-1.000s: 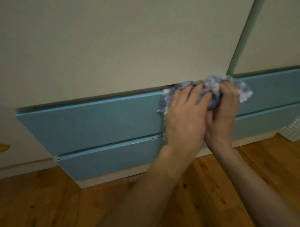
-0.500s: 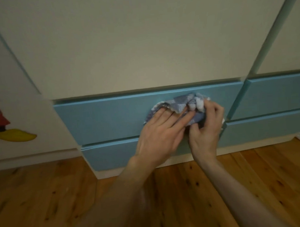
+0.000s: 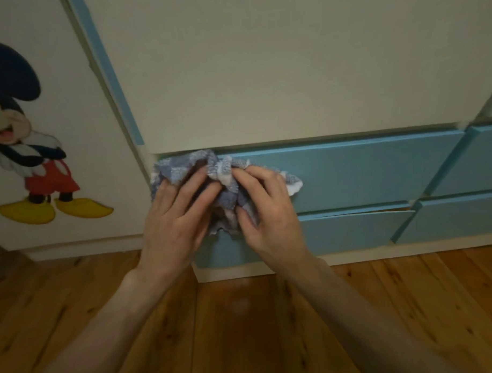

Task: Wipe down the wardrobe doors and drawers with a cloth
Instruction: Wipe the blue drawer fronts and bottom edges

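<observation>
A crumpled blue-and-white cloth [image 3: 222, 184] is pressed against the left end of the upper blue drawer [image 3: 364, 168]. My left hand [image 3: 176, 219] lies flat on the cloth's left part with fingers spread. My right hand [image 3: 268, 210] grips the cloth's right part, thumb tucked under it. Below sits the lower blue drawer [image 3: 352, 230], its top edge slightly ajar. The cream wardrobe door [image 3: 263, 68] rises above the drawers. The cloth's middle is hidden under my fingers.
A cream side door [image 3: 78, 122] at the left carries a cartoon mouse sticker [image 3: 20, 133]. Two more blue drawers [image 3: 473, 186] sit at the right. A pale plinth [image 3: 353, 256] runs under the drawers. Wooden floorboards [image 3: 244, 326] fill the foreground.
Both hands have slid the cloth leftward along the upper drawer, from its right end to its left end. The view has shifted left, bringing the sticker into sight.
</observation>
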